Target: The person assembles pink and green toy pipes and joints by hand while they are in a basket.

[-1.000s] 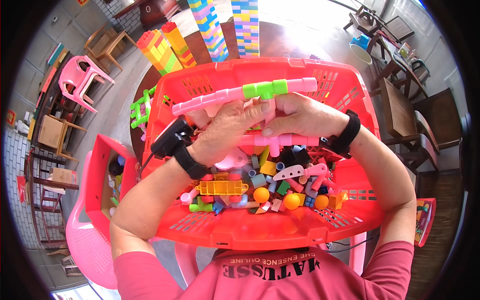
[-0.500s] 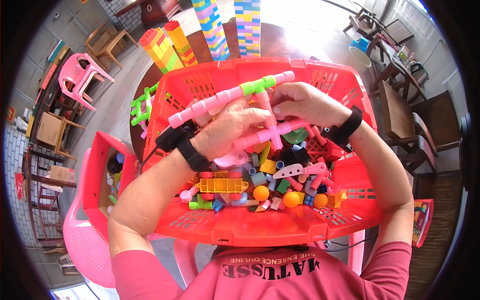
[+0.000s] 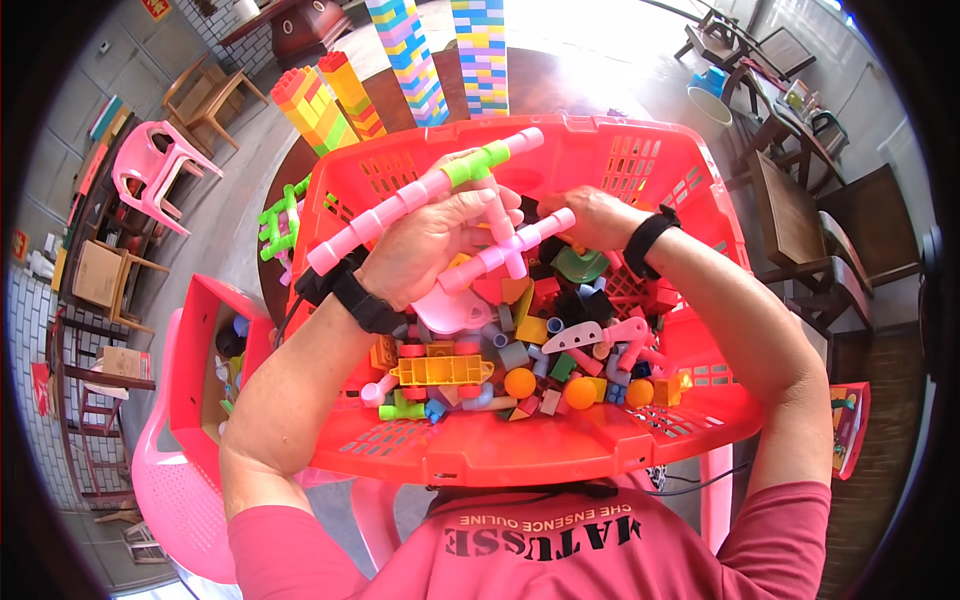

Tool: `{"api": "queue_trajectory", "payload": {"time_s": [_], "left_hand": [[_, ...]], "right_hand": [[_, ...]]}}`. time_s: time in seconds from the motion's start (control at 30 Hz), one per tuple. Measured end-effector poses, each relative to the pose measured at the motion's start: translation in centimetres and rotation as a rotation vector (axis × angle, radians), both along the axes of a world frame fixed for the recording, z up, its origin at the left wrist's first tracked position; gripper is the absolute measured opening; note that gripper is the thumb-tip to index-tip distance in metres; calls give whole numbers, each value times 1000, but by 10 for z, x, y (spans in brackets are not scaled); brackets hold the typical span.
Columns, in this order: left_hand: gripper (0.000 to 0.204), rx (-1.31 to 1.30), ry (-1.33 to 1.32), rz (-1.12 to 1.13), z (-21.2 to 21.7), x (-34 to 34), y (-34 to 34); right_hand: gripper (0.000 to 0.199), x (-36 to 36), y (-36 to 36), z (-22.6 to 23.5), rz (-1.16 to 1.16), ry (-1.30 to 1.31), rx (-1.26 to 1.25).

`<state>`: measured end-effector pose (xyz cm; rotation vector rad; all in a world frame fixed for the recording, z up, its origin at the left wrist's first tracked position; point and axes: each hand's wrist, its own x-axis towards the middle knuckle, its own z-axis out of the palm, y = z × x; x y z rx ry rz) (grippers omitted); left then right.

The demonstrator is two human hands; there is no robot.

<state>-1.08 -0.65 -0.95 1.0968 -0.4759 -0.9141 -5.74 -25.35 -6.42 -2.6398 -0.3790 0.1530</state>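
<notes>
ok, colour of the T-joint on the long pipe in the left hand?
Green; the T-joint sits between pink pipes. Best seen in the head view.

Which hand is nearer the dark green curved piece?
Right: the right hand appears just beyond the dark green curved piece; the left hand, holding the pipe frame, is farther left.

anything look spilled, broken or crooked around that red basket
Nothing clearly stands out. The tube frame tilts, but the left hand holds it; loose toys lie jumbled inside the red basket, no spill shows. The block towers behind seem to lean, but the fisheye lens bends edges, so I can't tell.
</notes>
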Motion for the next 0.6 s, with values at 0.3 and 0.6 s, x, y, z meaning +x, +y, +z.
{"api": "queue_trajectory", "payload": {"time_s": [0.3,0.6], "left_hand": [[23,-63,-14,17,6,1,3],[50,-141,-90,44,7,-1,0]], "right_hand": [[20,-6,12,-28,-40,-22,-308],[28,-8,10,-31,60,95,-373]]}}
